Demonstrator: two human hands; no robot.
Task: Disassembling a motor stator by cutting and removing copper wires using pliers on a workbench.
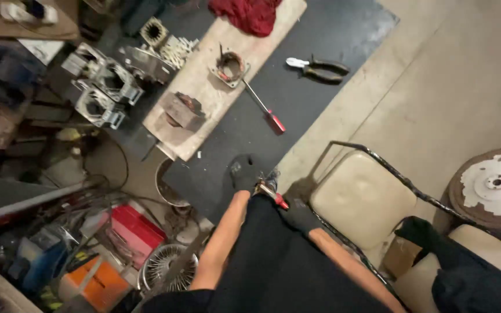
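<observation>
Both my hands wear black gloves and meet at the near edge of a black mat. My left hand rests on the mat edge, curled, and its grip is hidden. My right hand is closed around the red end of a small red-handled tool, whose metal end reaches toward the left hand. Farther away on the mat lie a red-handled screwdriver and dark-handled pliers.
A wooden board carries a wound motor stator, a metal block and a red cloth. Metal motor frames crowd the left. A cream chair seat, rusty round disc, red box and wire grille surround me.
</observation>
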